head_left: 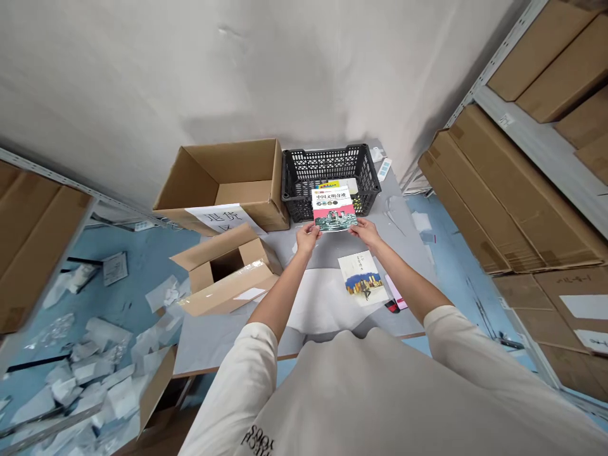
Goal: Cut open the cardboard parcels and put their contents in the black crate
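A storeroom corner is seen, with a grey-white wall beyond the black plastic crate (330,171) and steel shelving (536,126) stacked with flat cardboard cartons (513,190) to its right. More shelving with cartons stands well to the crate's left, above a blue floor (142,266) scattered with white packing scraps (90,367). The crate stands at the far edge of a grey bench (218,342). Just left of the crate, an open cardboard carton (223,183) is placed, with a paper label (221,218) bearing printed characters on its front. A smaller open carton (228,272) lies nearer, in front of that one.

Against the crate's front rim, a red-and-green paperback (334,209) is held up by both hands, which are apart: its lower left corner is pinched by the left hand (308,239), its lower right corner by the right hand (365,232). A yellow-edged item (330,185) is partly visible in the crate behind it. Nearer than the crate, a cream paperback (362,278) lies on a white sheet (323,304), not yet lifted, with a pink strip (396,291) beside it.
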Available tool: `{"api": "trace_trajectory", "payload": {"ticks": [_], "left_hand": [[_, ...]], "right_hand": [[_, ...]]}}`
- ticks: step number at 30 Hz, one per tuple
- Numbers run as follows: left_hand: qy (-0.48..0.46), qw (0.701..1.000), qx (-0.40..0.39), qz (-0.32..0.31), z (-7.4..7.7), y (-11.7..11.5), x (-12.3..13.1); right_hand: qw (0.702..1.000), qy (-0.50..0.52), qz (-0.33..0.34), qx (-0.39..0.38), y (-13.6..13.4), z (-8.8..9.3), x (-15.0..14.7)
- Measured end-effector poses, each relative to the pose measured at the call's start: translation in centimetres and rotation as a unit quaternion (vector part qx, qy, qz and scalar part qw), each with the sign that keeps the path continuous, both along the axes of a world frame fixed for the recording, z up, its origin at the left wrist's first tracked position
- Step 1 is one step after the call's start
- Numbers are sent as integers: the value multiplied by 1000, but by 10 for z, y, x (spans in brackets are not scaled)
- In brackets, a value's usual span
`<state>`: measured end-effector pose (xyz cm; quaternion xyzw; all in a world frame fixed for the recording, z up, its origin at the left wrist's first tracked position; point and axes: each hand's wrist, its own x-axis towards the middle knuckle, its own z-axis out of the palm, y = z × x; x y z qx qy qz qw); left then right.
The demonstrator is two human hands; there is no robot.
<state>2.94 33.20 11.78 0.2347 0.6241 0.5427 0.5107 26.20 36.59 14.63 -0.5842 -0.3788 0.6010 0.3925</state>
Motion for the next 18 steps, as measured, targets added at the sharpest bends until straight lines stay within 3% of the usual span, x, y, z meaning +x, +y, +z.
{"api": "trace_trajectory", "payload": {"ticks": [6, 11, 14, 18], "left_hand": [[-23, 999, -23, 5, -2, 32, -1], [79, 996, 22, 17, -3, 59, -5], [179, 984, -11, -8, -14, 53, -4], [224, 966, -88, -97, -38, 15, 4]], "right_hand": [[999, -21, -34, -6, 36, 0, -11], [999, 18, -19, 47, 51, 2, -23], [999, 4, -31, 27, 43, -7, -21], [998, -9, -32, -47, 12, -32, 3]]}}
